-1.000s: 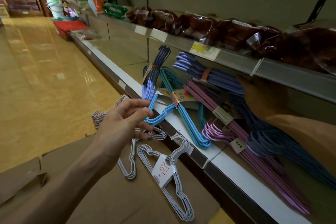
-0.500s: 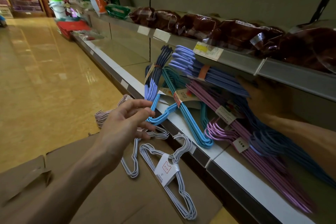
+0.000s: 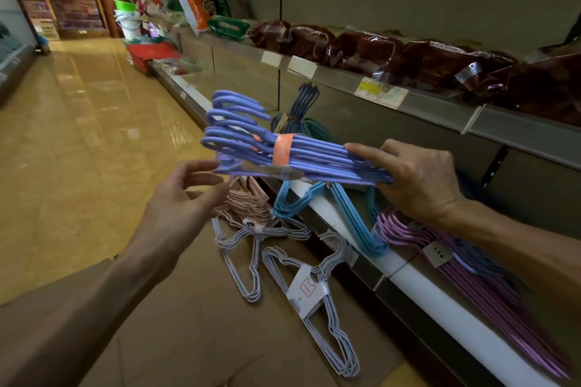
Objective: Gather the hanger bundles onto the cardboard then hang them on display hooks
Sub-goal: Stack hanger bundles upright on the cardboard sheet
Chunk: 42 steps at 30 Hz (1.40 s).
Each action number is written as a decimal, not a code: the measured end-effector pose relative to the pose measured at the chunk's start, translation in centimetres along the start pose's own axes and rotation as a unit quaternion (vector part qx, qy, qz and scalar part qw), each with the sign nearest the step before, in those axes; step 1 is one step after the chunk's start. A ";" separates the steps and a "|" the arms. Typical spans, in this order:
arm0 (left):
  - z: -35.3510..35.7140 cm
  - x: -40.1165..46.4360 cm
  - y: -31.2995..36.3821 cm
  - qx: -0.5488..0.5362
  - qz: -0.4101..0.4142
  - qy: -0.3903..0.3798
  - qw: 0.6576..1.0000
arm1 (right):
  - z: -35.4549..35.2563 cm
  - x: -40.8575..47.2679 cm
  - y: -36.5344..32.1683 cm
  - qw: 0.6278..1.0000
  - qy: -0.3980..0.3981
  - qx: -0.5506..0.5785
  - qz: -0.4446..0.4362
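Observation:
My right hand [image 3: 415, 179] grips a bundle of violet-blue hangers [image 3: 251, 148] bound with an orange band, held level in the air above the shelf edge. My left hand [image 3: 185, 198] is open just under the bundle's hook end, its fingertips close to the hangers. On the flat cardboard [image 3: 195, 339] lie two white hanger bundles [image 3: 317, 295] and a pink one [image 3: 248, 201]. A light-blue bundle [image 3: 345, 214], a purple bundle [image 3: 471, 276] and a dark-blue bundle [image 3: 301, 104] lie on the lower shelf.
The lower shelf's white front edge [image 3: 424, 292] runs diagonally on the right. An upper shelf [image 3: 393, 94] holds dark wrapped packages with price tags. Yellow aisle floor [image 3: 78, 151] stretches away on the left, with red and green goods far back.
My right hand has lifted the violet-blue bundle off the shelf and carried it left into the air. My left hand has let go of the light-blue bundle and opened under the lifted one.

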<state>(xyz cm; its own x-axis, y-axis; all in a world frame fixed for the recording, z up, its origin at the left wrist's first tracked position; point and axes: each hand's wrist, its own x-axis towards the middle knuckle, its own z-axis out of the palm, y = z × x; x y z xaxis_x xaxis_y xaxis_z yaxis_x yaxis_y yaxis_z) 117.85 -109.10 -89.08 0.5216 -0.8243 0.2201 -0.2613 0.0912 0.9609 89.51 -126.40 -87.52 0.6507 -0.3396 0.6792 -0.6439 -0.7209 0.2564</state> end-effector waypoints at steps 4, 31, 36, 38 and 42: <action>-4.1 1.2 -0.2 0.308 0.112 -0.057 0.943 | -0.1 0.8 -2.0 0.994 -0.023 0.103 -0.021; -8.5 -4.0 1.2 0.159 -0.131 -0.160 0.965 | 2.5 5.9 -9.8 0.958 -0.203 0.201 -0.006; -8.9 -4.3 1.6 0.137 -0.147 -0.140 0.970 | 2.6 7.8 -14.3 0.952 -0.179 0.247 -0.031; -8.9 -4.5 1.6 0.141 -0.147 -0.145 0.968 | 3.2 8.5 -16.2 0.945 -0.192 0.265 -0.027; -10.2 -4.6 1.5 0.172 -0.135 -0.126 0.968 | 4.4 9.3 -18.0 0.910 -0.217 0.352 -0.010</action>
<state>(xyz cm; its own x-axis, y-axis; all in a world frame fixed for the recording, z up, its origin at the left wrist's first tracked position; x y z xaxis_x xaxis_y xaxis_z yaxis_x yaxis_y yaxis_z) 123.36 -99.46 -86.93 0.4045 -0.9065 -0.1212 -0.4200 -0.3019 0.8558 108.90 -119.25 -88.86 0.8554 -0.4192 0.3042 -0.3121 -0.8859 -0.3433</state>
